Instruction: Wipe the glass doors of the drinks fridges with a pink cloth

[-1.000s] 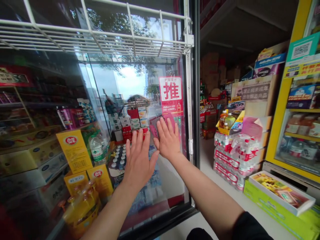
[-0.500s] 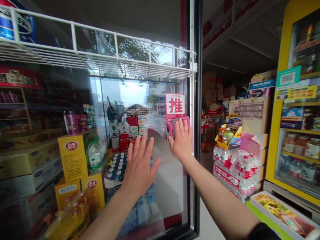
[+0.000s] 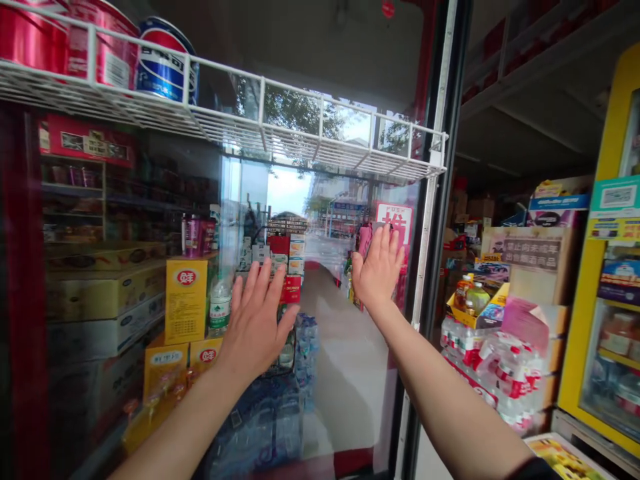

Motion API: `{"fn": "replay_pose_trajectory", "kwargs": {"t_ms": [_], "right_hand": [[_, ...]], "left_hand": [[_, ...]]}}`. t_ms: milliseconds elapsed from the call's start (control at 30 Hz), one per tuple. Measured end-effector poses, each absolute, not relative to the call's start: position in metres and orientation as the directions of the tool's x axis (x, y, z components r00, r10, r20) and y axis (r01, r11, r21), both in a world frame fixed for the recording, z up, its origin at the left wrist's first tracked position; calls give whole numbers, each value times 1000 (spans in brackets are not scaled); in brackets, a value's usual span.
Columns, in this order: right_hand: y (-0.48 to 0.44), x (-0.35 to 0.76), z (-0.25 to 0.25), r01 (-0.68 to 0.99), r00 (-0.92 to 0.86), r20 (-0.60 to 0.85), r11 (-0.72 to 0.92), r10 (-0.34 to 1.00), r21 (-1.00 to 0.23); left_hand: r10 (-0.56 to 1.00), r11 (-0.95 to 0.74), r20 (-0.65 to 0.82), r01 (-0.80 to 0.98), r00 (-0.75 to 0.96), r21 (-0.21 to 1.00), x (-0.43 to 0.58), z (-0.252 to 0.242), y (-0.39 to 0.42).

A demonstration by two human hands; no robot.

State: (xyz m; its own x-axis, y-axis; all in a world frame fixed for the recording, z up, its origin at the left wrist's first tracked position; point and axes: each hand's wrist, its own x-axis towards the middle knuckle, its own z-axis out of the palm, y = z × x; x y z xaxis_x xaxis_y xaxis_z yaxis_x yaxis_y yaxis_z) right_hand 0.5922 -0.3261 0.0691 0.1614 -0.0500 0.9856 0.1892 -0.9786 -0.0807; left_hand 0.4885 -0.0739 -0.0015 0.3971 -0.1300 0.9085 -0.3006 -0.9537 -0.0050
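Note:
Before me stands a glass door (image 3: 345,373) with a white wire rack (image 3: 320,137) across its upper part. My right hand (image 3: 377,267) lies flat, holding a pink and grey cloth (image 3: 367,235) against the glass; the palm hides much of the cloth. Behind the fingers is a red and white sign (image 3: 406,220), partly covered. Lower and to the left, my left hand (image 3: 260,320) is spread with nothing in it. It is at the glass, but whether it touches I cannot tell.
Cans, including a blue one (image 3: 167,63), stand in the rack. Yellow cartons (image 3: 186,303) and bottles show in the glass. To the right of the black door edge (image 3: 453,120) are packs of bottled drinks (image 3: 510,373), a cardboard carton (image 3: 530,247) and a yellow-framed cooler (image 3: 575,373).
The view has swung left, bringing more cans into sight. My right hand and the cloth have moved up and left over the sign. The left hand has shifted left.

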Motion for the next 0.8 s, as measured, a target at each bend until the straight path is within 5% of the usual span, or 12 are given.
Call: {"fn": "replay_pose_trajectory", "kwargs": {"t_ms": [800], "right_hand": [[-98,540,102,571,95,891,-757,444,316]], "left_hand": [[55,-993,927,-75,370,89,434,2,47]]}}
